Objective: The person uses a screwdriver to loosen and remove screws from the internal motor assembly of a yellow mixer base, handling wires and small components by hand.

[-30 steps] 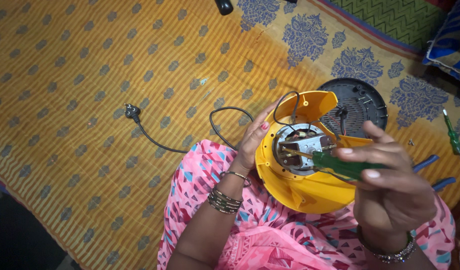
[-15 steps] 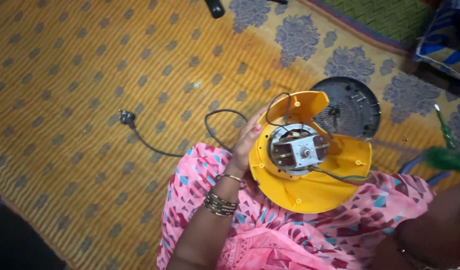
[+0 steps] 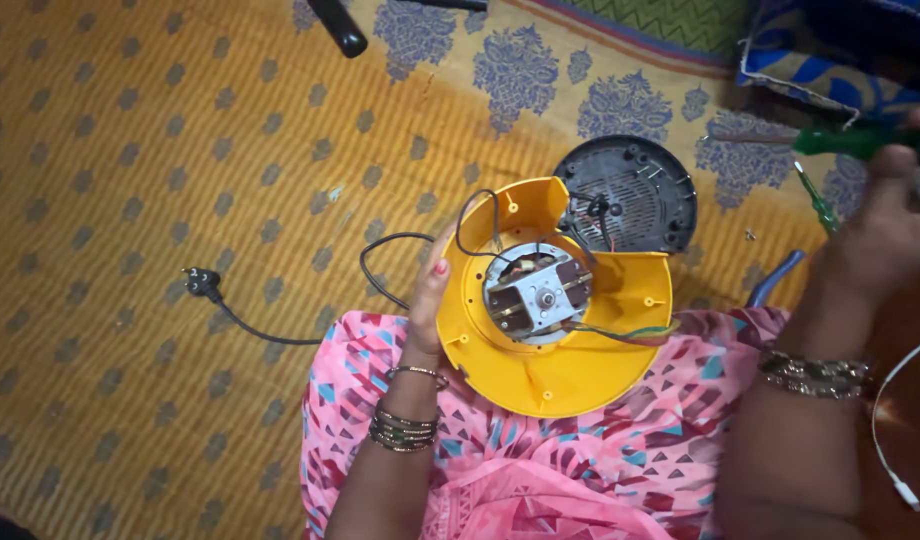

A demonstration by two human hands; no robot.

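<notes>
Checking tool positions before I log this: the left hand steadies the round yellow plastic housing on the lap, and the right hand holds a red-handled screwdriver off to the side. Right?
Not quite. The head view shows the right hand holding a green-handled screwdriver, not a red one. The rest stands: the left hand steadies the round yellow plastic housing on the lap.

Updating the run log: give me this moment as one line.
left hand: steadies yellow housing on lap | right hand: grip on green screwdriver, raised off to the side | motor: exposed | black base plate: on mat
</notes>
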